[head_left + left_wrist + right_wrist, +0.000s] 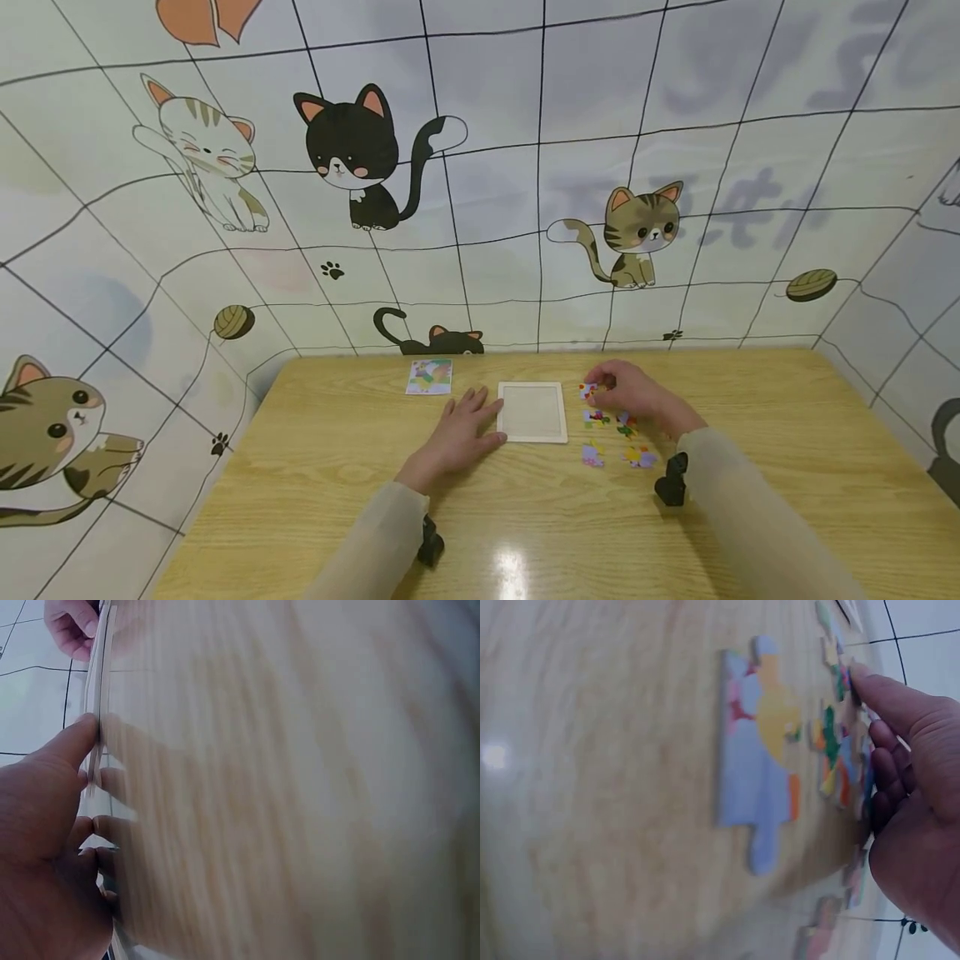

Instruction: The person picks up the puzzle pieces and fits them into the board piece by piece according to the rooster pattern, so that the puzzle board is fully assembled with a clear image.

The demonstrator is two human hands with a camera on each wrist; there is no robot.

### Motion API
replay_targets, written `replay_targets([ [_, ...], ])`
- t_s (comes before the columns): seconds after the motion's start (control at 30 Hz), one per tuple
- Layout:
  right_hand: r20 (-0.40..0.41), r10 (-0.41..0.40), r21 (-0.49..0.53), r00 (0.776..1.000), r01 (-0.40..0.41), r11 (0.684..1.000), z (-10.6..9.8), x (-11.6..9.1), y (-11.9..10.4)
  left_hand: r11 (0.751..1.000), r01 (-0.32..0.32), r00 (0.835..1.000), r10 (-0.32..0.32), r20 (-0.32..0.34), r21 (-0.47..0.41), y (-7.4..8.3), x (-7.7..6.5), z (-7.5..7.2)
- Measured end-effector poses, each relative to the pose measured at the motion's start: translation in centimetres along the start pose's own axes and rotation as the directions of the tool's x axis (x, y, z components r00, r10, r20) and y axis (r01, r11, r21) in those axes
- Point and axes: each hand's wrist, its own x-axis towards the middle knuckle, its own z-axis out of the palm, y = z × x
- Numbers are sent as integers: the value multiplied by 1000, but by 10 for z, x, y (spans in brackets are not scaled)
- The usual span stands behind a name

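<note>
A square, white-rimmed puzzle frame (pixel 531 384) lies on the wooden table. My left hand (pixel 459 433) rests at its left side, fingers spread, with the thumb at the lower left corner; the left wrist view shows the thumb (pixel 71 742) right against the edge. To the right of the frame, my right hand (pixel 633 393) pinches a colourful jigsaw piece (pixel 587 390) between thumb and fingers. Several other jigsaw pieces lie below that hand, among them a lilac one (pixel 592 455) and one with a yellow patch (pixel 776 724). My palm partly hides some pieces in the right wrist view.
A small printed picture card (pixel 430 377) lies on the table (pixel 315 467) near its back edge, left of the frame. Behind the table rises a wall covering (pixel 495 208) with drawn cats and grid lines, which also runs along both sides.
</note>
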Motion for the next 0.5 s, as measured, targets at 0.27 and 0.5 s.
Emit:
replay_targets([
  [0.27,46,-8,9,999,7,1000,-3,2,-12,1000,-2,1000,2,16,15,1,-2,-1],
  [0.5,-13,-5,-8,1000,5,1000,-3,3,-12,999,-21,998,19,53,26,1,-1,-4],
])
